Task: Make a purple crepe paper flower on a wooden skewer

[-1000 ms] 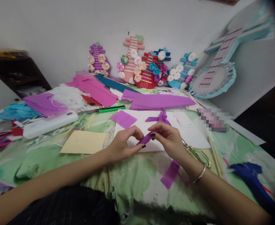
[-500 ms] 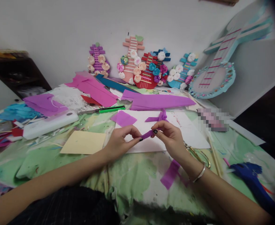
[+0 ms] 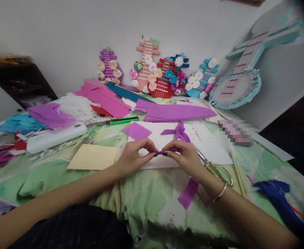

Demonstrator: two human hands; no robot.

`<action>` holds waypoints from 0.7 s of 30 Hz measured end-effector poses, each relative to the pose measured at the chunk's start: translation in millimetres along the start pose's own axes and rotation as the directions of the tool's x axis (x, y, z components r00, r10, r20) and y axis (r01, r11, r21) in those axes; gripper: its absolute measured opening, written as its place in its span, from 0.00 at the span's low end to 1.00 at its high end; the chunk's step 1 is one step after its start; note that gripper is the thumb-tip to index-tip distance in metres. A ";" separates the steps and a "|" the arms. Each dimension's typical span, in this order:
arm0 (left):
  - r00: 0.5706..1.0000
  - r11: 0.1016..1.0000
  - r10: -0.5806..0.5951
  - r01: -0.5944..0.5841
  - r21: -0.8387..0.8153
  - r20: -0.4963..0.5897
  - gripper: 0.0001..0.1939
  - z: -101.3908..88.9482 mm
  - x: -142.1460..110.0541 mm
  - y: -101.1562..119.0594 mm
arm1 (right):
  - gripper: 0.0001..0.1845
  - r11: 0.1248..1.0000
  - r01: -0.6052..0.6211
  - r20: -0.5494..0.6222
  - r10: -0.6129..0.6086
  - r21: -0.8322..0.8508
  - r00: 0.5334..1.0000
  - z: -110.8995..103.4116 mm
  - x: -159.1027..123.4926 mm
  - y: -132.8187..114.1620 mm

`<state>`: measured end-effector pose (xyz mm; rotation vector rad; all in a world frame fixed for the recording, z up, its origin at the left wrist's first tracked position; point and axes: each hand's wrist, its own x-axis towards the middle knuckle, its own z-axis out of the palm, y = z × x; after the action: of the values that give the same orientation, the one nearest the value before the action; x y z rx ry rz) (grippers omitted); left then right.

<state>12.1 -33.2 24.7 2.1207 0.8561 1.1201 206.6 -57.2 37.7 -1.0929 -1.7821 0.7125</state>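
Head view: left fingers (image 3: 154, 152) and right fingers (image 3: 164, 153) pinch narrow folded purple paper strip (image 3: 160, 152) above white paper sheet (image 3: 151, 163); likely light, soft, easily creased, best held by ends.

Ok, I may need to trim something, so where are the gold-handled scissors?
In the head view, the scissors lie right of centre, partly behind the right hand, just left of the wooden sticks.

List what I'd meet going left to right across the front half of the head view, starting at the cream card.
Cream card, left hand, pinched purple strip, right hand, gold-handled scissors, pale sticks, blue glue gun.
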 end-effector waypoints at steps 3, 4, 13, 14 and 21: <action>0.999 0.994 -0.037 0.036 -0.100 -0.009 0.04 1.7 -0.8 -4.1 | 0.01 0.997 -0.061 -0.019 0.062 0.040 0.998 -0.7 1.3 4.2; 0.999 0.992 -0.038 0.036 -0.120 -0.014 0.04 2.3 -0.9 -5.1 | 0.01 0.996 -0.080 -0.015 0.081 0.047 0.997 -1.0 1.7 6.0; 0.999 0.998 0.037 -0.039 -0.049 -0.029 0.02 3.9 0.0 -2.2 | 0.06 0.997 0.003 0.106 0.006 -0.081 0.994 3.5 -2.5 6.8; 0.998 0.998 0.054 -0.055 -0.027 -0.025 0.02 3.7 0.0 -1.7 | 0.06 0.997 0.021 0.108 -0.013 -0.079 0.994 4.5 -3.7 6.3; 0.998 0.992 0.044 -0.049 -0.117 -0.051 0.05 3.2 -0.5 -2.3 | 0.07 0.999 0.036 0.000 -0.036 0.008 0.999 5.8 -4.9 7.6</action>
<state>14.0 -32.7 21.2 2.0332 0.7464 1.2198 205.2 -58.3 27.0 -1.0523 -1.7934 0.6978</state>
